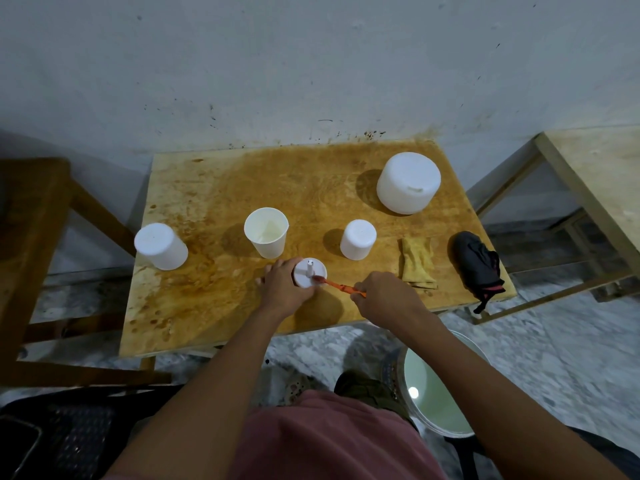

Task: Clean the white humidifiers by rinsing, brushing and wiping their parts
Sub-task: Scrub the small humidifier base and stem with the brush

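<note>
Pink shirt (329,438) nearest, both forearms reaching out over it. Basin (478,348) of pale water on the floor, just beside the right leg.

Left hand (282,289): fingers curled round the rim of the cap (310,273), a white disc with a thin upright stem, held at the table's (214,306) near middle. Cannot tell whether it rests on the wood or is lifted just off it.

Right hand (384,296): fist closed on the handle end of the orange brush (341,286). Bristles touch the cap at the foot of the stem.

Behind: open cup (266,233); two small white shells mouth-down, one left (161,247), one right (357,239); large shell (408,183) far right. Yellow rag (417,263) and dark cloth (478,261) at the right edge.

Step judged: brushing the cap; wiping not yet begun.

Risks:
- Stem looks slender; hard sideways strokes could bend or snap it.
- Grip covers one side only; a wet rim may twist free and skid toward the cup.
- Long handle held at its far end gives poor control at the bristles.
- Basin sits close to the foot; a shifted leg could slop it.
</note>
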### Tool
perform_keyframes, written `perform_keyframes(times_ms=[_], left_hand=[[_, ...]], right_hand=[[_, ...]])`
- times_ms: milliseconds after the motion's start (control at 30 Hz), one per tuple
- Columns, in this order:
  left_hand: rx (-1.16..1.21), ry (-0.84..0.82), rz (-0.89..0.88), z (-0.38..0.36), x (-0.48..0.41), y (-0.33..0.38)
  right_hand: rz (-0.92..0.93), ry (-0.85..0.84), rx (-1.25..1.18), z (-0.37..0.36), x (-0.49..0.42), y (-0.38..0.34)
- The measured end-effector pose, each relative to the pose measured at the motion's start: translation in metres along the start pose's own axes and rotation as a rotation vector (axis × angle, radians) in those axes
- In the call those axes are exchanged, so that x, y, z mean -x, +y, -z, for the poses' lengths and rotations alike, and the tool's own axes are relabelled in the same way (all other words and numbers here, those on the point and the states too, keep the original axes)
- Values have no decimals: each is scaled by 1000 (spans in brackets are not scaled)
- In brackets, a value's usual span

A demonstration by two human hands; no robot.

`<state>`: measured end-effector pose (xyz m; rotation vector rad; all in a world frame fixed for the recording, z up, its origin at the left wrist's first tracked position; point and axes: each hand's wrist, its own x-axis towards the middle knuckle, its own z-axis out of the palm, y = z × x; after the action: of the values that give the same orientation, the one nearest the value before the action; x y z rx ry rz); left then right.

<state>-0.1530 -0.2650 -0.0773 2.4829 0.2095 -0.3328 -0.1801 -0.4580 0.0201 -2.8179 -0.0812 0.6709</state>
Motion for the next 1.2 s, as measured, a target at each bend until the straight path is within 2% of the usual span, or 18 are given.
perform_keyframes(times_ms=[200, 433, 700, 933, 1100, 1200], left_hand=[[7, -5, 16, 2, 0, 2], [13, -2, 1, 2, 2, 2], [49, -15, -9, 2, 2, -2], [67, -39, -14, 5, 2, -1], [82, -54, -13, 7, 1, 0], [93, -49, -30, 8, 0, -1]], right_hand=[[94, 61, 96, -6, -2, -19], [63, -8, 6, -7, 2, -5], [-38, 51, -16, 7, 3, 7], [13, 38, -62, 7, -16, -5], [91, 11, 72, 21, -40, 1], [107, 69, 226, 28, -48, 7]])
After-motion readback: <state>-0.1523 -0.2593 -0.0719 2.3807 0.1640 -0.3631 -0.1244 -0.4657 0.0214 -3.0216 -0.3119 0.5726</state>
